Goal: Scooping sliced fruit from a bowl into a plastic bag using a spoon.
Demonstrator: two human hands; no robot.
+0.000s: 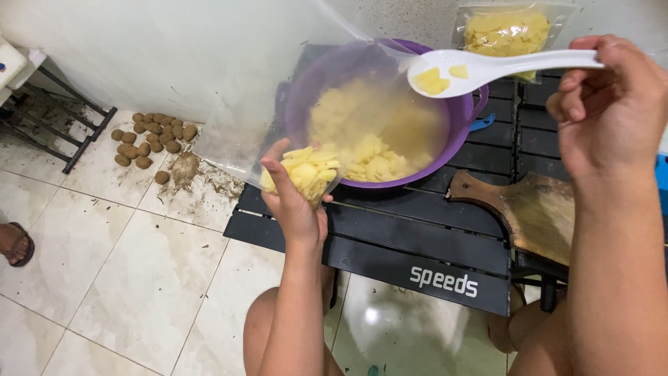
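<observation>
A clear plastic bag (306,104) with yellow pieces hangs before the purple bowl (459,129). A second filled clear bag (506,31) lies behind. White lettering (443,281) marks the black table edge (390,268).

The left hand (296,198) is reaching up from the near centre, forearm rising almost straight, fingers curling closed around what it is gripping, thumb pressing on the right side. The right hand (609,104) is hanging higher on the right, wrist bending inward, fingers and thumb pinching shut toward the left, forearm running down to the near right edge. Bare knees are showing below.
</observation>
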